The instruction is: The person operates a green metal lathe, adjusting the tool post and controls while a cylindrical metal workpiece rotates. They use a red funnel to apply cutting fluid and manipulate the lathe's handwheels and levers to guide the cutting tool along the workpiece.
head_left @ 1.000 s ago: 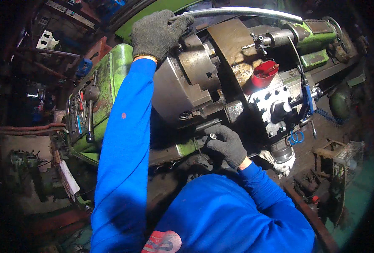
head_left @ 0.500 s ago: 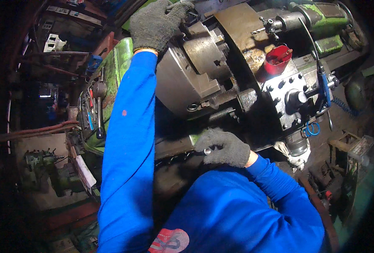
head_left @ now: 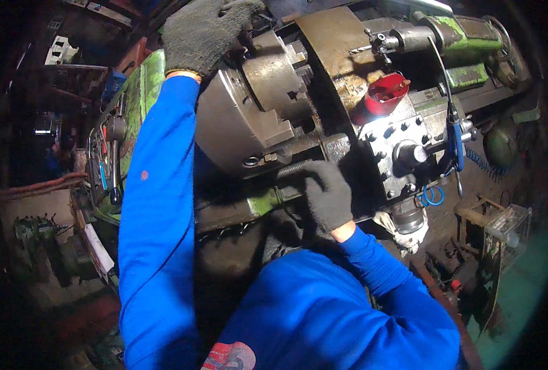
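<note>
A large steel lathe chuck (head_left: pixel 224 123) with stepped jaws fills the upper middle. My left hand (head_left: pixel 203 37), in a dark grey knit glove, lies over its far upper rim, fingers bent around the edge and partly hidden. Below the chuck, my right hand (head_left: pixel 329 194) wears the same kind of glove. Its bent fingers point up and left, beside a coiled spring or threaded rod (head_left: pixel 294 169). Whatever its fingers hold is hidden from view.
A red cup (head_left: pixel 386 94) stands by the square tool post (head_left: pixel 388 154) to the right. The tailstock (head_left: pixel 465 37) holds a drill bit (head_left: pixel 360 49) facing the chuck. A blue-handled hose tool (head_left: pixel 457 145) hangs at the right. Levers (head_left: pixel 115 166) stand left on the green headstock (head_left: pixel 144 86).
My right hand has moved up toward the chuck's underside and turned; the small metal cylinder end in its fingers is now out of sight. My left hand stays at the chuck rim. The view has shifted.
</note>
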Demonstrator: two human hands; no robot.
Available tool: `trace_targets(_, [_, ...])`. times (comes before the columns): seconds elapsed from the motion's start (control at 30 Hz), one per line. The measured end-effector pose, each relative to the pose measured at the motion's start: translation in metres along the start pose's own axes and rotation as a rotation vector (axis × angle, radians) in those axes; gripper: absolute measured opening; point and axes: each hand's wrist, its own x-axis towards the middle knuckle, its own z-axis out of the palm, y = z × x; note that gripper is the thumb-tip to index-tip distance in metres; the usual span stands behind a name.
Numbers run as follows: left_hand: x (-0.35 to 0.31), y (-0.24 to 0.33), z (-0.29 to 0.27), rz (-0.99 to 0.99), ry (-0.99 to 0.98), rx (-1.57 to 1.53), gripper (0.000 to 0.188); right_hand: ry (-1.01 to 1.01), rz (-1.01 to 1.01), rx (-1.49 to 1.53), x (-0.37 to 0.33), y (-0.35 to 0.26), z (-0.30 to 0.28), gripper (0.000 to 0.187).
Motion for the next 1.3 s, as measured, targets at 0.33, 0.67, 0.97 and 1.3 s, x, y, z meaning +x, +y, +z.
trace_targets(0.33, [0.0,-0.003,-0.004,0.079,0.076,0.1,0.056,0.139,0.029,-0.061,0.039,0.143,0.033,0.052])
trace_targets(0.67, [0.003,-0.015,0.001,0.101,0.147,0.091,0.06,0.318,0.028,-0.18,0.029,0.1,0.034,0.037])
trace_targets(0.97, [-0.001,-0.018,0.006,0.041,0.104,0.039,0.064,0.209,0.668,1.321,-0.046,-0.015,0.026,0.032])
trace_targets(1.3, [-0.001,-0.019,0.004,0.08,0.14,-0.025,0.063,0.209,0.683,1.552,-0.105,-0.045,0.025,0.041])
